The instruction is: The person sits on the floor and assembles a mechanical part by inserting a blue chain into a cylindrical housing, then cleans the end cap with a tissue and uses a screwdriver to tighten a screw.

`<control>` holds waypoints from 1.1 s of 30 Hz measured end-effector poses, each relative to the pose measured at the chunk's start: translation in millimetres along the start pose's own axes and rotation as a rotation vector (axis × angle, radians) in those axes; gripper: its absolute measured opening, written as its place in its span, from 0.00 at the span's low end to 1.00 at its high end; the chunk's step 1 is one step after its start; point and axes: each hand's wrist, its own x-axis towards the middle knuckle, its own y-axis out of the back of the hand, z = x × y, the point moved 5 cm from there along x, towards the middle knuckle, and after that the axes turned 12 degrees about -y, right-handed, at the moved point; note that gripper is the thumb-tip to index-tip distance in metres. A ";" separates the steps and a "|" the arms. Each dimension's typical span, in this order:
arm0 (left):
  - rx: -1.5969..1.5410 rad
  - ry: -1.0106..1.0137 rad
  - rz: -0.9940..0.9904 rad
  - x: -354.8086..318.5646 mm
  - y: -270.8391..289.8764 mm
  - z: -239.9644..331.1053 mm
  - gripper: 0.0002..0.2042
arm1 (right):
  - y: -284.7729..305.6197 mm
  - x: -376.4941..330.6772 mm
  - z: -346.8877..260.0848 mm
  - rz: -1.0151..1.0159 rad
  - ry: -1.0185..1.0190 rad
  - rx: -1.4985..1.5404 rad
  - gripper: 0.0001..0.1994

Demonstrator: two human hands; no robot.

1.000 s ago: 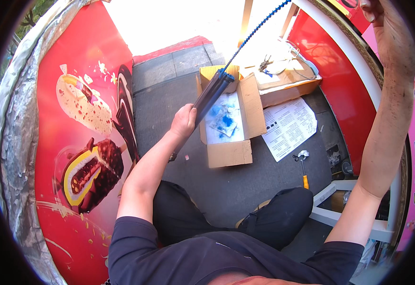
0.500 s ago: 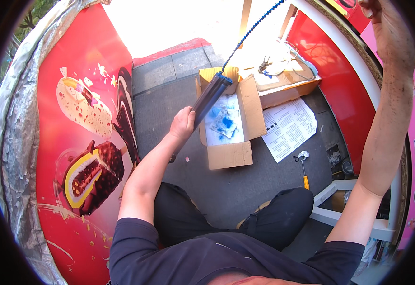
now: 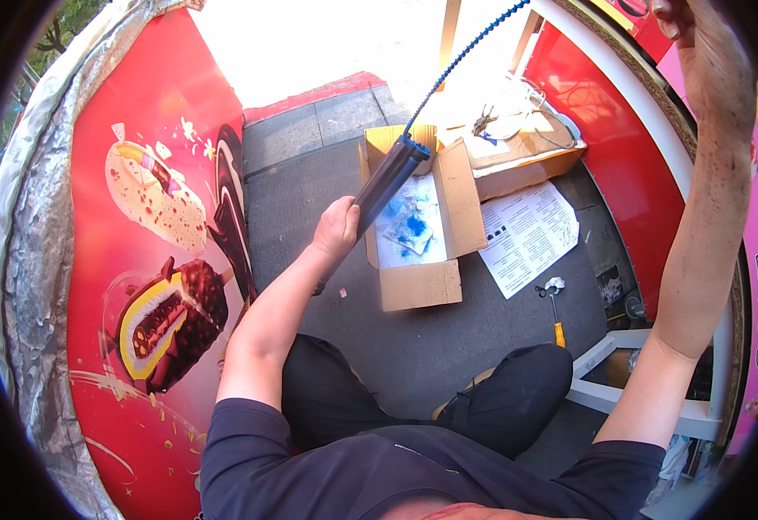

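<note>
My left hand [image 3: 338, 228] is wrapped around a dark, tube-shaped toner cartridge [image 3: 387, 182], tilted up to the right over an open cardboard box [image 3: 420, 287]. From its blue-stained upper end a blue spiral rod [image 3: 457, 62] rises in a curve and leaves the view at the top. Raised high at the upper right, my right hand [image 3: 708, 65] has dark smudges; its curled fingers are cut by the top edge, so what they hold is hidden. Inside the box lies white paper [image 3: 412, 227] with blue powder on it.
A second carton [image 3: 526, 154] with cables and a clip on top stands behind the box. A printed sheet [image 3: 530, 234] and a yellow-handled screwdriver [image 3: 558, 325] lie on the dark floor. Red panels [image 3: 149, 95] stand at both sides; a white frame [image 3: 604, 355] is beside my right knee.
The cartridge and my left hand have shifted very slightly to the right, and the spiral rod with them. My right hand stays raised almost in place.
</note>
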 end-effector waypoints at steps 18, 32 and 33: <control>-0.007 -0.030 0.090 -0.1 3.7 -1.3 0.21 | 17.7 6.0 -3.8 -0.035 -0.063 0.051 0.08; -0.028 0.044 0.059 -2.6 0.7 -10.0 0.19 | 21.7 7.7 -1.3 -0.030 -0.089 0.099 0.07; -0.020 0.020 0.069 -2.6 1.2 -9.2 0.19 | 20.9 7.5 -0.6 -0.040 -0.101 0.103 0.08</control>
